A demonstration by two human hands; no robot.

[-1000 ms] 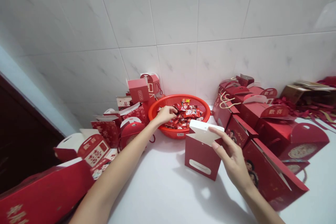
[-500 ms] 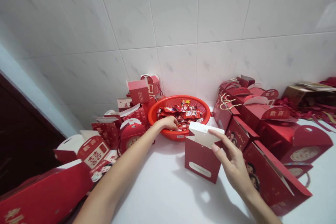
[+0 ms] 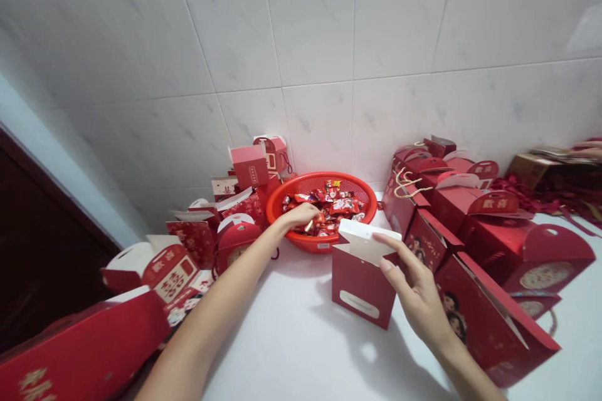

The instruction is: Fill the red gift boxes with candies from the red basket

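Left hand (image 3: 301, 217) reaches over the basket's (image 3: 305, 183) near-left rim, fingers narrow among sweets (image 3: 343, 205), any grip unclear; right hand (image 3: 417, 291) holds the open box (image 3: 361, 285) at its top right edge; bench (image 3: 282, 326) stretches between, other boxes (image 3: 489, 307) flanking.

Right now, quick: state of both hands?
Left hand: curled among wrapped sweets; grip cannot be told.
Right hand: holding the open red box by its rim.
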